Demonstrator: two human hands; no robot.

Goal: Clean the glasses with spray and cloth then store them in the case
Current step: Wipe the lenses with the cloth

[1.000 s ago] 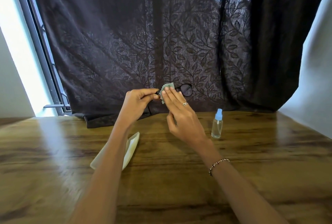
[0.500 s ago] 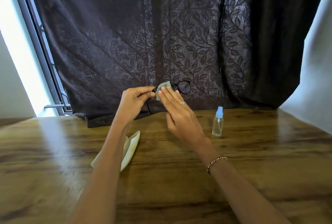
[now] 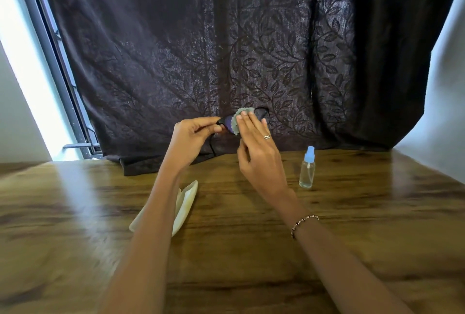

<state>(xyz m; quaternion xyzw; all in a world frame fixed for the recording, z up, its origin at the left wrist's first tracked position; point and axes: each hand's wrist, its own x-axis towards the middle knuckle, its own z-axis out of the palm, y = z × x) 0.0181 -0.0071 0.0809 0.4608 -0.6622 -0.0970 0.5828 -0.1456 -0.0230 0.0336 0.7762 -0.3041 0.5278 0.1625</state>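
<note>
Black-framed glasses (image 3: pixel 263 115) are held up above the far side of the wooden table (image 3: pixel 251 250), in front of the curtain. My left hand (image 3: pixel 188 140) pinches their left end by the hinge; one temple hangs down below it. My right hand (image 3: pixel 256 152) presses a small grey-green cloth (image 3: pixel 237 118) with a zigzag edge against the left lens, fingers flat over it. A clear spray bottle (image 3: pixel 307 169) with a blue cap stands upright on the table, right of my right hand. The cream glasses case (image 3: pixel 185 203) lies open on the table, partly hidden under my left forearm.
A dark leaf-patterned curtain (image 3: pixel 201 49) hangs along the table's far edge, its hem resting on the wood. A window frame (image 3: pixel 55 62) with bright light is at the far left, and a white wall (image 3: pixel 445 87) rises at the right.
Both hands and the glasses have risen slightly and shifted a little right. The cloth has slid along the left lens, whose purple-tinted left part now shows.
</note>
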